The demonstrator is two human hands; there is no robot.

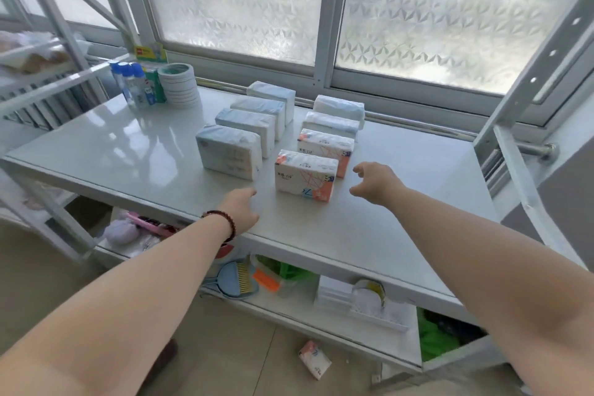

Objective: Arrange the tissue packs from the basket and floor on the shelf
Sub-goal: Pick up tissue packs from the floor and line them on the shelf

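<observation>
Several tissue packs stand upright in two rows on the white shelf top (96, 151). The left row's front pack (229, 151) is pale blue and white. The right row's front pack (305, 175) is white with orange and blue print. My left hand (239, 209), with a bead bracelet on its wrist, hovers just left of that front pack and holds nothing. My right hand (374, 182) hovers just right of it, fingers spread and curled, also holding nothing. One more tissue pack (314, 358) lies on the floor under the shelf. No basket is in view.
Blue-capped bottles (133, 83) and a stack of tape rolls (178, 84) stand at the shelf's back left. The lower shelf holds a dustpan with brush (236, 280), green bags (437, 339) and small items. Frosted windows rise behind; a metal frame (527, 80) stands at right.
</observation>
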